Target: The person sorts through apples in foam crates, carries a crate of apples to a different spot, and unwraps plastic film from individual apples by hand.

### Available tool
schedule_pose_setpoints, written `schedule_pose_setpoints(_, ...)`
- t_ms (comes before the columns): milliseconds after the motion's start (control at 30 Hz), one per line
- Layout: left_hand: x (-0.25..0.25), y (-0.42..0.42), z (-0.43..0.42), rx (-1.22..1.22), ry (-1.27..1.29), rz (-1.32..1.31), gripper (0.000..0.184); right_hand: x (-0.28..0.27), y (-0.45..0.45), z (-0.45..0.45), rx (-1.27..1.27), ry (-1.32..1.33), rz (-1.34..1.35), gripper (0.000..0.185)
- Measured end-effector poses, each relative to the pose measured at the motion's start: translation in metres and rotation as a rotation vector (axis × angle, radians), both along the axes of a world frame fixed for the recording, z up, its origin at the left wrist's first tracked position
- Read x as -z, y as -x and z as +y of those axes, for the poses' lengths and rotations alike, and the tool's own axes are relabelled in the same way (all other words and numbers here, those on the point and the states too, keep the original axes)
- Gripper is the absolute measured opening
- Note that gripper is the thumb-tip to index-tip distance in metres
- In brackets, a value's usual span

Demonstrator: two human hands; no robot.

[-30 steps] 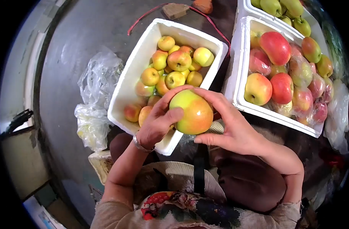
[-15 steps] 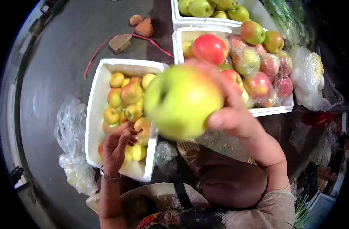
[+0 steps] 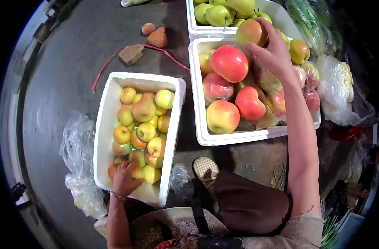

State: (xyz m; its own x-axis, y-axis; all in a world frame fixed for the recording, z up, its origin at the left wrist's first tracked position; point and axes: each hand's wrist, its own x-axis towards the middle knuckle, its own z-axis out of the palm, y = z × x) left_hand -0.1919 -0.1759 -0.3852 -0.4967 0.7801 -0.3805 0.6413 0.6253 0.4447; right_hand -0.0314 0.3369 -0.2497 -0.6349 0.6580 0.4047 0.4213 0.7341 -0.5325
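Observation:
My right hand [image 3: 274,52] is closed round a yellow-and-red apple [image 3: 251,33] above the back edge of the right-hand white foam box [image 3: 199,135]. Red and yellow apples fill that box, several in clear plastic wrap; a large red apple [image 3: 229,63] lies at its left. Lower down, my left hand [image 3: 126,178] reaches into the left foam box [image 3: 100,137], its fingers curled down around a small yellow apple [image 3: 137,172]. The fingertips are partly hidden. Several yellow-orange apples, such as this one [image 3: 143,110], lie around it.
A third foam box [image 3: 190,20] with green apples [image 3: 219,15] stands behind. Plastic bags [image 3: 77,141] lie left of the left box. A brick piece [image 3: 131,54], red cord [image 3: 104,74] and orange stone [image 3: 158,37] are on the floor. Bagged greens [image 3: 309,25] stand at right.
My right hand has moved from close before the camera to the back of the right box, an apple still in it. My left hand has dropped lower among the apples in the left box.

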Motion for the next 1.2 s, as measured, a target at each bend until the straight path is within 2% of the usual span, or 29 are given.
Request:
schedule_pose_setpoints(67,0.0,-0.001,-0.001,0.069,0.05,0.019,0.069,-0.003,0.002,-0.007,0.017,-0.112,-0.183,0.077)
schedule_pose_setpoints(100,0.004,-0.001,-0.004,0.09,0.078,0.041,0.075,0.001,0.004,-0.006,0.01,-0.176,-0.19,0.077)
schedule_pose_setpoints(233,0.003,0.001,-0.007,0.115,0.156,0.021,0.089,-0.004,-0.001,-0.015,0.09,-0.098,-0.278,0.074)
schedule_pose_setpoints(300,0.003,0.001,-0.004,0.105,0.172,0.001,0.088,-0.007,-0.006,-0.015,0.108,-0.135,-0.346,0.07)
schedule_pose_setpoints(400,0.006,0.001,-0.002,0.136,0.174,0.038,0.084,-0.004,-0.015,-0.015,0.045,-0.129,-0.266,0.069)
schedule_pose_setpoints(500,0.01,0.001,-0.005,0.206,0.121,0.136,0.079,0.001,-0.022,-0.02,-0.01,-0.301,-0.128,0.059)
schedule_pose_setpoints(533,0.009,0.004,-0.006,0.189,0.078,0.13,0.08,-0.014,-0.019,-0.048,-0.045,-0.097,-0.04,0.054)
schedule_pose_setpoints(567,0.012,0.007,-0.007,0.152,0.05,0.151,0.08,-0.013,-0.018,-0.064,-0.166,-0.125,0.131,0.05)
schedule_pose_setpoints(633,-0.008,0.011,0.005,-0.001,-0.269,-0.044,0.081,-0.024,-0.017,-0.115,-0.224,-0.008,0.148,0.042)
schedule_pose_setpoints(700,-0.023,0.013,0.011,-0.097,-0.445,-0.267,0.083,-0.029,-0.021,-0.162,-0.427,0.377,0.105,0.047)
schedule_pose_setpoints(767,-0.041,0.006,0.025,-0.157,-0.549,-0.501,0.087,-0.013,-0.019,-0.185,-0.72,0.525,-0.044,0.049)
schedule_pose_setpoints(800,-0.049,0.001,0.034,-0.179,-0.605,-0.612,0.089,-0.006,-0.017,-0.2,-0.781,0.682,-0.104,0.054)
schedule_pose_setpoints(867,-0.057,-0.012,0.048,-0.154,-0.711,-0.674,0.092,0.001,-0.012,-0.219,-0.898,0.892,-0.225,0.071)
schedule_pose_setpoints(900,-0.065,-0.02,0.055,-0.244,-0.72,-0.831,0.094,0.007,-0.009,-0.226,-0.928,0.883,-0.235,0.076)
schedule_pose_setpoints(1000,-0.075,-0.033,0.068,-0.176,-0.729,-0.755,0.096,0.029,-0.006,-0.242,-0.968,0.795,-0.197,0.092)
schedule_pose_setpoints(1033,-0.077,-0.038,0.071,-0.215,-0.762,-0.903,0.095,0.032,-0.005,-0.245,-0.96,0.762,-0.181,0.097)
schedule_pose_setpoints(1067,-0.081,-0.043,0.073,-0.214,-0.761,-0.908,0.095,0.034,-0.007,-0.247,-0.955,0.763,-0.184,0.097)
schedule_pose_setpoints(1133,-0.088,-0.05,0.077,-0.385,-0.758,-1.07,0.092,0.041,-0.01,-0.248,-0.891,0.906,-0.176,0.101)
schedule_pose_setpoints(1167,-0.089,-0.048,0.076,-0.421,-0.745,-1.123,0.088,0.05,-0.01,-0.249,-0.894,1.02,-0.115,0.101)
schedule_pose_setpoints(1200,-0.087,-0.047,0.075,-0.419,-0.744,-1.127,0.088,0.053,-0.012,-0.249,-0.891,1.019,-0.117,0.101)
